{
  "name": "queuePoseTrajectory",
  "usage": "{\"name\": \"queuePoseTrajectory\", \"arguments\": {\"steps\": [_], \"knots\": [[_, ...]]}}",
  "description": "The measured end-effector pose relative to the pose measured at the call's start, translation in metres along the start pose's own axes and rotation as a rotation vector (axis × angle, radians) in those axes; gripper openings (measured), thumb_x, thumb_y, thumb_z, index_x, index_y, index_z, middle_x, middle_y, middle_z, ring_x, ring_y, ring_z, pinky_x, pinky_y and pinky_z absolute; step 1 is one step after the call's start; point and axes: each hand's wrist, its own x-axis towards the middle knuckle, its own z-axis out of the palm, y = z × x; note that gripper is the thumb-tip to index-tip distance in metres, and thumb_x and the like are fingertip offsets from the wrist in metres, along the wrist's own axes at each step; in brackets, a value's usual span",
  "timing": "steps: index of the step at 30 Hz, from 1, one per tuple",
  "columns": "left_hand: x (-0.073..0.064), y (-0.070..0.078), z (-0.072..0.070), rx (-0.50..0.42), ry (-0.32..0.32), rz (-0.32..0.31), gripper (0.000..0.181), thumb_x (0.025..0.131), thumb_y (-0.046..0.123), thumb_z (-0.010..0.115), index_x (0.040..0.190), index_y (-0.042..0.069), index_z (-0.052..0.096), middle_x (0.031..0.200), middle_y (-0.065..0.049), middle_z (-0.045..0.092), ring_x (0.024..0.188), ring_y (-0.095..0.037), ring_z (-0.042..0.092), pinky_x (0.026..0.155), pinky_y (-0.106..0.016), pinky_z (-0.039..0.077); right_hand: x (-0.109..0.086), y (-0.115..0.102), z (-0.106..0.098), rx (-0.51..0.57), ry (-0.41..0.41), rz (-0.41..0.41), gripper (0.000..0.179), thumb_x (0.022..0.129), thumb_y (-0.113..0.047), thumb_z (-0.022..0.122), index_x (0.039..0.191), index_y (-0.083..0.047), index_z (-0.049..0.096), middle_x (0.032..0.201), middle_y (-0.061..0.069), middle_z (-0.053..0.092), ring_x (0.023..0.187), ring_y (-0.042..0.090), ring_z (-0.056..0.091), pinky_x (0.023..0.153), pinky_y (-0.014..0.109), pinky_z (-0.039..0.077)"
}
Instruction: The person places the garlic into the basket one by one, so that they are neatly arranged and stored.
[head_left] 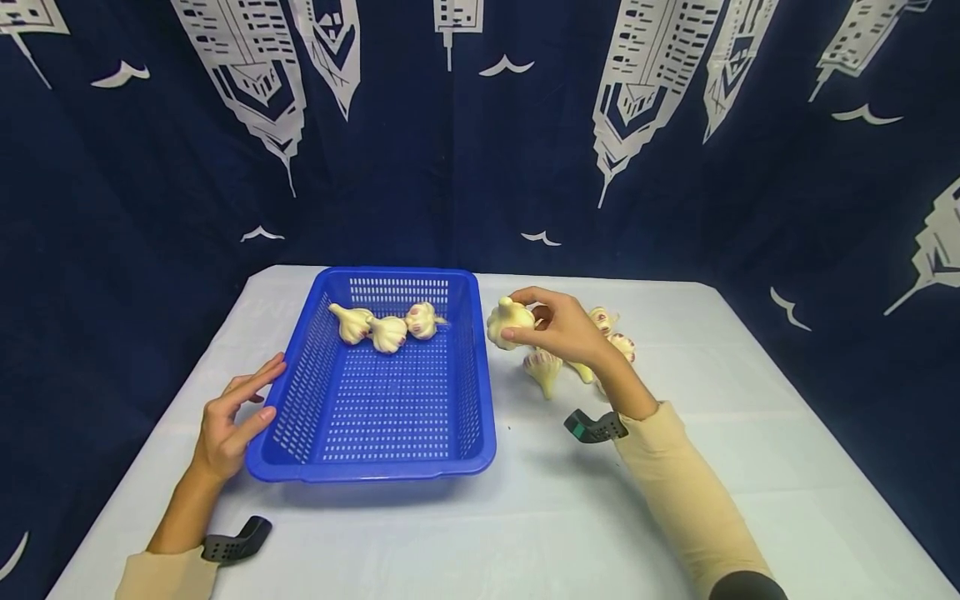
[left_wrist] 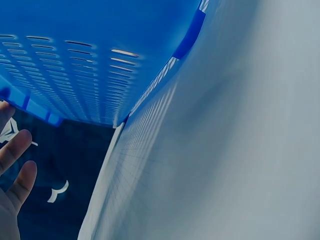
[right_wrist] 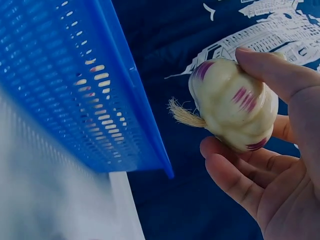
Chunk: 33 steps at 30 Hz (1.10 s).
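A blue plastic basket (head_left: pixel 375 470) with slotted walls stands on the white table. Inside it, towards the back, lie three garlic bulbs (head_left: pixel 388 334). My right hand (head_left: pixel 562 329) grips another garlic bulb (head_left: pixel 507 323) just outside the basket's right rim, above the table. The right wrist view shows this garlic bulb (right_wrist: pixel 235 105) with purple streaks and a tuft of roots, held between thumb and fingers. At the basket's left rim, my left hand (head_left: pixel 232 421) touches the edge with its fingers fairly straight. Only some fingers (left_wrist: pixel 25 180) of it appear in the left wrist view.
Several more garlic bulbs (head_left: pixel 543 370) lie on the table (head_left: pixel 540 517) beneath and behind the right hand, partly hidden by it. A dark blue cloth (head_left: pixel 450 167) with white building prints hangs behind and beside the table.
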Motion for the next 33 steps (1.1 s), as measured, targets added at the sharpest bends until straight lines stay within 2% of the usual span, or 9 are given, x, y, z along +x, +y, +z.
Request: {"name": "queuePoseTrajectory", "arguments": {"steps": [3,8,14,21,33], "knots": [[0.001,0.000,0.000,0.005,-0.002,0.002,0.053,0.073,-0.007,0.053,0.125,-0.010,0.062,0.135,-0.018,0.059,0.103,-0.012,0.056,0.079,-0.023,0.037,0.004,-0.004,0.002,0.020,-0.012,0.009,0.052,0.078,-0.022,0.085,0.123,-0.006,0.064,0.110,0.008,0.067,0.072,0.021,0.062,0.063,0.027,0.050],[0.002,0.001,0.000,0.014,-0.004,0.000,0.053,0.073,-0.006,0.053,0.125,-0.009,0.063,0.136,-0.017,0.059,0.103,-0.012,0.056,0.079,-0.023,0.037,0.010,-0.009,0.007,0.099,-0.040,0.022,0.056,0.072,-0.018,0.089,0.121,-0.005,0.064,0.115,0.012,0.063,0.077,0.023,0.067,0.066,0.031,0.056],[0.001,0.000,0.000,0.016,-0.004,-0.002,0.053,0.072,-0.006,0.054,0.125,-0.009,0.063,0.136,-0.017,0.059,0.104,-0.012,0.056,0.078,-0.023,0.037,0.018,-0.014,0.014,0.077,-0.034,0.013,0.056,0.069,-0.017,0.090,0.119,-0.005,0.066,0.117,0.011,0.064,0.086,0.023,0.069,0.070,0.032,0.057],[0.001,0.000,0.000,0.021,-0.005,-0.006,0.053,0.073,-0.006,0.054,0.125,-0.009,0.063,0.136,-0.017,0.059,0.104,-0.011,0.056,0.079,-0.023,0.037,0.029,-0.022,0.023,0.034,-0.030,0.020,0.060,0.074,-0.022,0.087,0.125,-0.004,0.062,0.122,0.011,0.061,0.094,0.027,0.067,0.075,0.034,0.057],[0.000,0.002,0.000,0.026,-0.008,-0.009,0.053,0.073,-0.006,0.053,0.125,-0.009,0.063,0.136,-0.017,0.059,0.104,-0.011,0.056,0.079,-0.023,0.037,0.043,-0.033,0.040,-0.043,-0.046,-0.004,0.056,0.074,-0.030,0.086,0.120,-0.004,0.065,0.110,0.007,0.065,0.084,0.023,0.064,0.075,0.033,0.054]]}}
